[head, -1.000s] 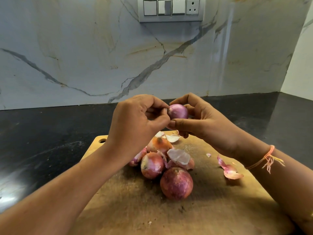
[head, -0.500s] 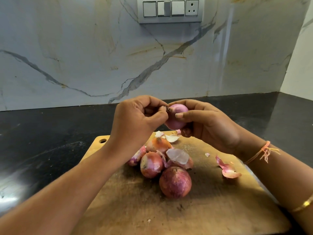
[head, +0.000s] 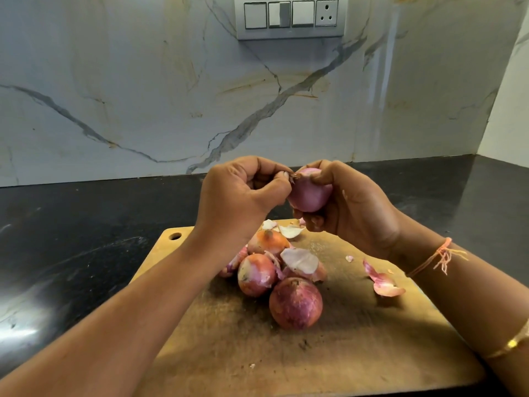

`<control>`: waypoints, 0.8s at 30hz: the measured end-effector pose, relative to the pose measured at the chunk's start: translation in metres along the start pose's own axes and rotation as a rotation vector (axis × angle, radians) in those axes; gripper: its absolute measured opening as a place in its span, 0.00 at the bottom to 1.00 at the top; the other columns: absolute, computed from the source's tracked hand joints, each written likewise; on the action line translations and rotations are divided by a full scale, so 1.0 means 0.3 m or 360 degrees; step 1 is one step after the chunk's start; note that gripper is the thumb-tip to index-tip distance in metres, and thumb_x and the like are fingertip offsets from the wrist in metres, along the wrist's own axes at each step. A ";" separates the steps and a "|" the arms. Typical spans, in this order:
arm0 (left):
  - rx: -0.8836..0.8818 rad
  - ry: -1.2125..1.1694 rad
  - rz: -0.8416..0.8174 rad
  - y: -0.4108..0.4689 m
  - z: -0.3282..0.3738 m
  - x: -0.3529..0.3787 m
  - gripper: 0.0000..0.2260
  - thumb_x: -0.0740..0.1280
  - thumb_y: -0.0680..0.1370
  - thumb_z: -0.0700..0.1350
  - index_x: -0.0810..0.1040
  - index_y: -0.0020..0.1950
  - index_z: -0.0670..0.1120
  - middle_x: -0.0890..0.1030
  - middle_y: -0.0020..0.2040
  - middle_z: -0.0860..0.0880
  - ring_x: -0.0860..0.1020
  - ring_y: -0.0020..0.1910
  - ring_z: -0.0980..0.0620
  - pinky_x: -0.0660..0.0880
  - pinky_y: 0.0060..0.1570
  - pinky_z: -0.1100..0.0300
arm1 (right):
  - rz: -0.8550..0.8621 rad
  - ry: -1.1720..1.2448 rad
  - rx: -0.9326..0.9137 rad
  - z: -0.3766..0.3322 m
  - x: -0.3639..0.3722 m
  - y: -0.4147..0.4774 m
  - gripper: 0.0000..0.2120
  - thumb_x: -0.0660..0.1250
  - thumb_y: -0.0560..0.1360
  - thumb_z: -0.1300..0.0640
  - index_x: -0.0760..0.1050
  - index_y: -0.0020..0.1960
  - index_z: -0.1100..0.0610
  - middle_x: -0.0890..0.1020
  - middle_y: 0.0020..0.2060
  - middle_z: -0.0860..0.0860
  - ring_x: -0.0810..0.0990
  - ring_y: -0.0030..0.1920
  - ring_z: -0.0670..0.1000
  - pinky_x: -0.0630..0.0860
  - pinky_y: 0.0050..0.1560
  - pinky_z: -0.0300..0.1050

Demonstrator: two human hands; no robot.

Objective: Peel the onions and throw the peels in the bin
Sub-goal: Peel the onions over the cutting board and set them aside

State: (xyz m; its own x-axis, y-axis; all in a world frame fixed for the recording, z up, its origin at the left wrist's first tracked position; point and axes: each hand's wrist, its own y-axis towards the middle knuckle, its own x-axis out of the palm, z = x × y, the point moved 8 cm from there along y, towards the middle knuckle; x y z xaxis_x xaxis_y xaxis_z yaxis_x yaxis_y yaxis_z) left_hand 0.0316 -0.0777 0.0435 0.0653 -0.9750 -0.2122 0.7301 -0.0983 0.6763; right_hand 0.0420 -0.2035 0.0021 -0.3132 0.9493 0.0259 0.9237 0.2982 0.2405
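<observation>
My right hand [head: 352, 207] grips a smooth purple onion [head: 309, 194] above the far edge of the wooden cutting board [head: 357, 353]. My left hand [head: 243, 196] pinches the dry tip at the onion's upper left. Below the hands lies a pile of unpeeled onions [head: 294, 302] with several loose peels [head: 299, 260] on top of it. Another pink peel [head: 383, 283] lies on the board to the right. No bin is in view.
The board lies on a black stone counter [head: 86, 239] that runs to a marble wall [head: 143, 96]. A switch panel with a socket [head: 290, 17] is mounted high on the wall. A white side wall [head: 512, 110] closes the right corner.
The right hand has turned the onion so more of its purple side faces me and has lowered a little. The left hand's pinch has stayed at the onion's tip.
</observation>
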 end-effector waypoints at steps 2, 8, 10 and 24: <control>-0.0019 -0.0033 -0.0013 0.000 -0.005 -0.001 0.04 0.68 0.68 0.44 0.81 0.38 0.52 0.82 0.30 0.55 0.80 0.29 0.59 0.78 0.34 0.67 | -0.0009 0.0010 0.0008 -0.001 0.004 -0.002 0.11 0.57 0.67 0.51 0.73 0.45 0.55 0.79 0.35 0.53 0.72 0.32 0.48 0.67 0.32 0.40; -0.0174 -0.0237 -0.0230 -0.004 -0.020 0.019 0.09 0.67 0.75 0.32 0.80 0.39 0.45 0.82 0.30 0.52 0.79 0.30 0.58 0.76 0.33 0.68 | -0.0055 0.0068 0.0059 -0.004 0.014 -0.008 0.11 0.57 0.66 0.51 0.72 0.42 0.57 0.76 0.33 0.56 0.71 0.30 0.49 0.65 0.28 0.39; -0.0247 -0.0350 -0.0320 -0.010 -0.021 0.029 0.09 0.65 0.76 0.32 0.80 0.40 0.42 0.82 0.30 0.51 0.79 0.30 0.58 0.76 0.33 0.69 | -0.0076 0.0118 0.0082 -0.003 0.018 -0.009 0.12 0.57 0.65 0.52 0.72 0.42 0.58 0.76 0.32 0.56 0.70 0.29 0.50 0.66 0.26 0.38; -0.0283 -0.0144 -0.0227 -0.004 -0.047 0.014 0.07 0.75 0.68 0.48 0.82 0.44 0.50 0.85 0.43 0.49 0.84 0.46 0.49 0.80 0.50 0.54 | 0.0005 0.0080 0.0128 0.009 0.016 -0.015 0.20 0.60 0.69 0.44 0.74 0.51 0.57 0.74 0.35 0.54 0.67 0.31 0.47 0.67 0.32 0.38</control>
State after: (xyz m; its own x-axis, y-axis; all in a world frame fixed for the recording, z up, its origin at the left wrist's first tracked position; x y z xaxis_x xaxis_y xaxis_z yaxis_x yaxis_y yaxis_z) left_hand 0.0406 -0.0789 0.0318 -0.1022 -0.9684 -0.2273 0.8363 -0.2074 0.5075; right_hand 0.0368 -0.2001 -0.0014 -0.3189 0.9447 0.0759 0.9389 0.3039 0.1618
